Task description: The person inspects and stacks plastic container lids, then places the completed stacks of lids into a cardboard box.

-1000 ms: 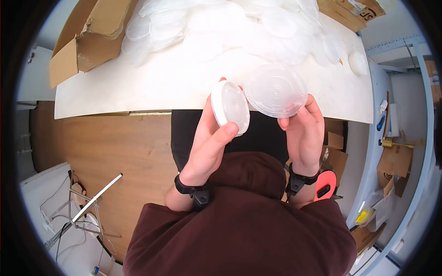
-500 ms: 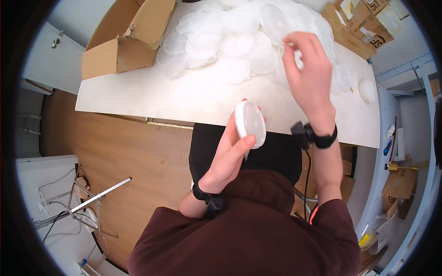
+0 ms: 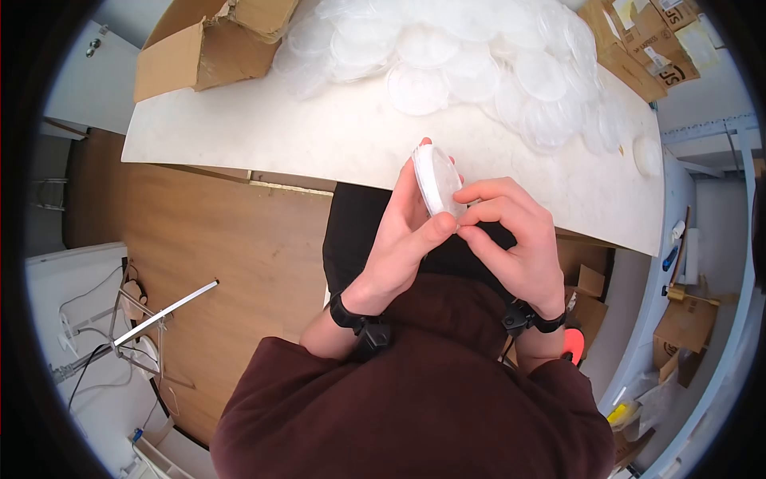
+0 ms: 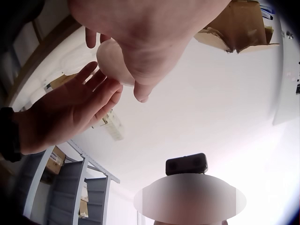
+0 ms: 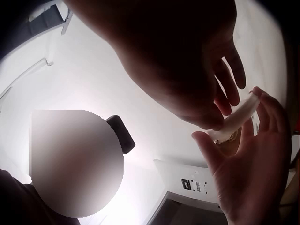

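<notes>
My left hand [image 3: 407, 239] grips a short stack of round translucent plastic lids [image 3: 436, 180], held on edge above the lap near the table's front. In the head view its thumb lies along the near rim and its fingers wrap the far side. My right hand [image 3: 515, 231] has come to the stack from the right, thumb and fingertips pinching the near rim beside the left thumb. The right wrist view shows the lid stack [image 5: 241, 115] edge-on between both hands. Many loose lids [image 3: 471, 60] lie heaped at the back of the white table [image 3: 319, 136].
An open cardboard box [image 3: 239, 60] stands at the back left of the table. Taped cartons [image 3: 638, 48] are beyond its back right corner. A small round white stack [image 3: 646, 156] sits by the right edge. A metal-framed stand [image 3: 152, 327] is on the floor at left.
My right hand first held a single lid, then reached over the heap and came back without that lid to the stack. The left hand has kept its hold on the stack.
</notes>
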The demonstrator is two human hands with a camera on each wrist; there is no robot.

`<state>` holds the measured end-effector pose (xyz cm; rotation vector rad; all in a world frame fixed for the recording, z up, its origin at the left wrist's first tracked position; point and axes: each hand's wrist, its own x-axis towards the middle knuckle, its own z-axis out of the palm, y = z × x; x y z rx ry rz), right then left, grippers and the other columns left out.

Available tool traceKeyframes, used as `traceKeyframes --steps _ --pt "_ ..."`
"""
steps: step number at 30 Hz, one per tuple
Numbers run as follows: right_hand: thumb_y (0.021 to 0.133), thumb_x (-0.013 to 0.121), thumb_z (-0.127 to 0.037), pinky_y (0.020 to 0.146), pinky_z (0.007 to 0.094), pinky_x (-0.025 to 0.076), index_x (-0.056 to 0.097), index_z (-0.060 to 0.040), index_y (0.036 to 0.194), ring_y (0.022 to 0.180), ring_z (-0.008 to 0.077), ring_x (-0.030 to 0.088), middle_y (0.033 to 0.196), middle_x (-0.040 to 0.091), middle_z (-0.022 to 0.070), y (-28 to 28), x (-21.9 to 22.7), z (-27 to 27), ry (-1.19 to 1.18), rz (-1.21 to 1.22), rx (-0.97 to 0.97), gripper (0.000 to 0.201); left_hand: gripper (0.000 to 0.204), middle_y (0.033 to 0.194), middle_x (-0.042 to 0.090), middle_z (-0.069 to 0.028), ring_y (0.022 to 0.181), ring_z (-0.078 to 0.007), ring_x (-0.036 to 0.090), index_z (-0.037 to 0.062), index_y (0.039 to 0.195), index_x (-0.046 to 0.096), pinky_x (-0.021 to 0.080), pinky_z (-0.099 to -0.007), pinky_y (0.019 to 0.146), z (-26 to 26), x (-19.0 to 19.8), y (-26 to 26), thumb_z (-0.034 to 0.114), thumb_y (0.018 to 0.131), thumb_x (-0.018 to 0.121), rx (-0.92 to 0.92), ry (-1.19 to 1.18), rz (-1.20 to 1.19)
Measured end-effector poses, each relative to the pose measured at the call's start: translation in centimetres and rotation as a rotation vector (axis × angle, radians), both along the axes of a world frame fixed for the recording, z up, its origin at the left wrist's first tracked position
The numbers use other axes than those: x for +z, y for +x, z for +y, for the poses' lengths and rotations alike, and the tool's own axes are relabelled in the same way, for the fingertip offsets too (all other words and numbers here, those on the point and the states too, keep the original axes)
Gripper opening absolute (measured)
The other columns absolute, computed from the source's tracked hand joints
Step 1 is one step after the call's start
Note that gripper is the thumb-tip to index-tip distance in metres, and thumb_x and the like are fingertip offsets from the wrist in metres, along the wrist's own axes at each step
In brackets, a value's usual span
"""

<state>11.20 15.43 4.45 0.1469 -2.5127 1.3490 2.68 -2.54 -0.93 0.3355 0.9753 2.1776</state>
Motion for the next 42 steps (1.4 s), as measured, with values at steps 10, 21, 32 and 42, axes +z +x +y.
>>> traceKeyframes --steps 10,21,32,42 --pt "0.103 0.072 0.001 0.099 0.0345 0.056 0.072 -0.0003 0.109 0.108 0.0233 0.072 0.121 0.077 0.0132 2.2 -1.3 -0.1 -0.428 -0.102 -0.172 0.006 0.124 0.177 0.042 -0.0165 0.159 -0.0316 0.050 0.0028 0.183 0.017 0.040 -0.0503 0.132 0.4 0.0 0.5 0.055 0.097 0.091 -0.014 -0.070 0.032" --pt "0.105 0.074 -0.002 0.106 0.0388 0.055 0.072 -0.0011 0.121 0.120 0.0321 0.071 0.134 0.074 0.0187 -2.8 0.1 9.1 0.363 0.412 -0.632 0.016 0.106 0.177 0.047 -0.0174 0.157 -0.0348 0.055 0.0077 0.180 0.030 0.049 -0.0515 0.124 0.5 0.0 0.4 0.070 0.105 0.072 -0.044 -0.062 -0.048" --pt "0.087 0.092 -0.007 0.113 0.0495 0.058 0.080 -0.0045 0.122 0.138 0.0386 0.068 0.142 0.076 0.0144 0.7 0.2 2.7 0.125 0.055 -0.058 0.037 0.121 0.177 0.041 -0.0175 0.162 -0.0316 0.046 0.0068 0.185 0.009 0.043 -0.0493 0.129 1.0 -0.7 0.7 0.049 0.103 0.087 -0.020 -0.013 -0.022" --pt "0.093 0.080 0.003 0.097 0.0402 0.061 0.075 -0.0038 0.107 0.112 0.0304 0.078 0.128 0.079 0.0144 3.8 -3.1 -0.6 -0.249 0.005 -0.175 0.017 0.124 0.182 0.031 -0.0204 0.165 -0.0326 0.040 0.0081 0.186 0.012 0.041 -0.0528 0.132 0.6 0.0 1.0 0.029 0.097 0.095 -0.088 -0.106 0.105"
